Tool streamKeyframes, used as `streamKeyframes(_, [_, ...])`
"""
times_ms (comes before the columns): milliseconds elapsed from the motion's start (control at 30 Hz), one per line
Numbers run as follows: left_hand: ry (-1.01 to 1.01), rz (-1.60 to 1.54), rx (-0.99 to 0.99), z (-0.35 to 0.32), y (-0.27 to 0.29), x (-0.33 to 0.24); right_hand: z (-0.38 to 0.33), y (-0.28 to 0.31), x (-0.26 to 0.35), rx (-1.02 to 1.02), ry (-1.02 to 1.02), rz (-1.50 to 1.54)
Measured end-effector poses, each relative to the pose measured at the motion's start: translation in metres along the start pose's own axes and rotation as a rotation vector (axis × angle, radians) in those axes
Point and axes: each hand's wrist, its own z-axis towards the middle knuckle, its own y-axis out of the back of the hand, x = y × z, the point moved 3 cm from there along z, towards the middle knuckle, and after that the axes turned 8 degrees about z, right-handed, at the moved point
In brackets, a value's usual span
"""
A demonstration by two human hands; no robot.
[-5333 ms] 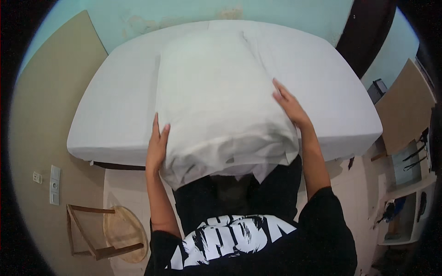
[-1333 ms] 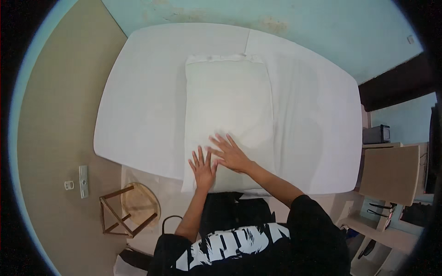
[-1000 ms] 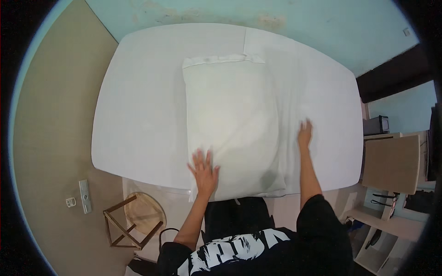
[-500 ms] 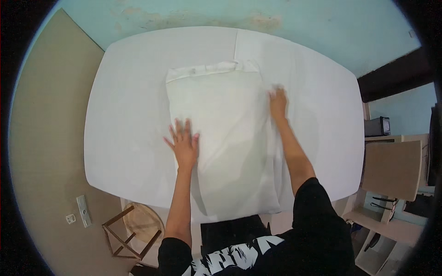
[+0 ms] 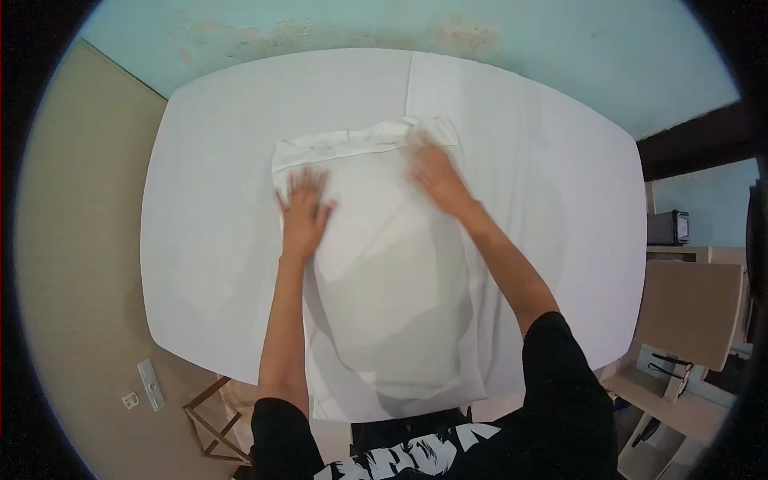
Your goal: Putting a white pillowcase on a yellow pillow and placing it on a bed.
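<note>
A white pillow in a white pillowcase (image 5: 384, 264) lies lengthwise on a bed covered with a white sheet (image 5: 208, 200). My left hand (image 5: 302, 212) is pressed flat on the pillow's upper left part, fingers spread. My right hand (image 5: 436, 178) lies flat near the pillow's far right corner, slightly blurred. Both palms face down and hold nothing. The pillowcase's open end (image 5: 360, 144) shows folds at the far edge. The near end of the pillow hangs over the bed's front edge.
A wooden stool (image 5: 216, 408) stands on the floor at the lower left, beside a beige wall with a socket (image 5: 150, 384). A wooden shelf unit (image 5: 688, 320) and a small dark appliance (image 5: 668, 228) are at the right. A turquoise wall (image 5: 400, 28) runs behind the bed.
Both hands have slid away from me along the pillow toward its far end. The right hand has moved from the pillow's right side to its far corner.
</note>
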Motion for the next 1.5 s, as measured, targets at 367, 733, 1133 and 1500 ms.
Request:
streamKeyframes(367, [0.711,-0.324,0.007,-0.034,-0.035,0.074,-0.025,0.024,0.022,-0.004,-0.050,-0.061])
streamKeyframes(733, [0.468,-0.255,-0.174,-0.094,0.006,0.017,-0.085,0.023,0.048,-0.111,-0.331,-0.041])
streamKeyframes(1133, [-0.511,-0.123,0.537,-0.418,0.010,-0.135,-0.436,0.001,0.273,1.262,0.455,-0.295])
streamKeyframes(1500, [0.879,-0.824,0.037,-0.439,-0.036,-0.023,-0.406,0.026,0.185,-0.324,-0.714,0.082])
